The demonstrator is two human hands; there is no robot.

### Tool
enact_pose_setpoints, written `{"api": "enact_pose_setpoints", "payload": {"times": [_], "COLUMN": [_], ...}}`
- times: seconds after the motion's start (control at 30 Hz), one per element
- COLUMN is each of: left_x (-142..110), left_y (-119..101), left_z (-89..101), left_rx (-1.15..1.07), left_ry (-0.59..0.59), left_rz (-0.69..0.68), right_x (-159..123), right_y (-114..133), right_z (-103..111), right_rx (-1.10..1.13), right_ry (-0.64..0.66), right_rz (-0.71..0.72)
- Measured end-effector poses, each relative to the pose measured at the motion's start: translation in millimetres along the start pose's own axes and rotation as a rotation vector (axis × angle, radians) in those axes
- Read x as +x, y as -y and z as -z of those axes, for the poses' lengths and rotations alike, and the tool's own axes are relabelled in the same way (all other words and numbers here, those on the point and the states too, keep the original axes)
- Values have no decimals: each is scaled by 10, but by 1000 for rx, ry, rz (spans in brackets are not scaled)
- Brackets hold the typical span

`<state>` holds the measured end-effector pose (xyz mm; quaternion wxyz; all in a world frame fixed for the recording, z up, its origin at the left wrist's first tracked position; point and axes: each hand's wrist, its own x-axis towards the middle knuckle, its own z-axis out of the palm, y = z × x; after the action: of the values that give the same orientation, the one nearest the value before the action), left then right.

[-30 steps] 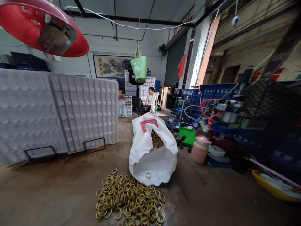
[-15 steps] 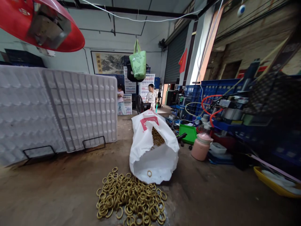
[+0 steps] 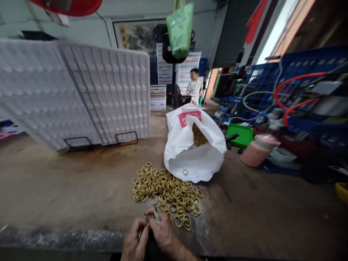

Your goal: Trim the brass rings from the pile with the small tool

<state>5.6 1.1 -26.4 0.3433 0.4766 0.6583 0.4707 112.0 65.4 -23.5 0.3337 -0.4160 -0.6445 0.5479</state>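
Observation:
At the table's front edge, my left hand (image 3: 135, 239) is closed, pinching a brass-coloured ring (image 3: 146, 217), only part of which shows between the fingers. Close against it, my right hand (image 3: 165, 232) is closed round a small pale tool with a dark tip (image 3: 157, 216); its exact kind is unclear. Just beyond both hands spreads a loose pile of brass-coloured rings (image 3: 165, 186). Behind the pile a white woven sack (image 3: 176, 145) lies on its side, mouth towards me. More rings show through a tear in it, and one lies just inside its mouth.
White moulded plastic trays (image 3: 108, 90) stand upright at the left on wire stands (image 3: 126, 137). Right of the sack are a green tray (image 3: 240, 135), a pink jug (image 3: 257, 150) and red hoses (image 3: 280, 90). A green bag (image 3: 179, 32) hangs above. A person (image 3: 194, 87) stands farther back.
My view has tilted down and swung left. Both hands have come into sight at the bottom, holding a ring and the pale tool. The pile and sack look unchanged.

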Motion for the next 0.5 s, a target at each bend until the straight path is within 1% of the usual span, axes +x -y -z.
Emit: {"api": "enact_pose_setpoints", "payload": {"times": [0.07,0.13,0.2,0.27,0.3,0.37,0.43,0.5], "left_x": [43,73,74,50,33,3,-15,-23], "left_y": [-29,-76,-129,-180,-205,-256,-306,-345], "left_z": [28,52,66,77,83,102,128,153], "left_rx": [-33,-92,-224,-400,-484,-627,-727,-775], "left_ry": [33,52,106,184,206,202,178,167], "left_rz": [30,83,143,267,322,373,380,380], "right_x": [16,32,34,20,7,-31,-82,-135], "right_y": [65,123,168,187,184,160,122,85], "right_z": [5,18,42,72,89,120,142,151], "right_rx": [-2,8,30,25,0,-85,-191,-302], "right_ry": [-9,-2,23,21,7,-27,-32,0], "right_rz": [-26,-86,-137,-139,-124,-76,-2,97]}}
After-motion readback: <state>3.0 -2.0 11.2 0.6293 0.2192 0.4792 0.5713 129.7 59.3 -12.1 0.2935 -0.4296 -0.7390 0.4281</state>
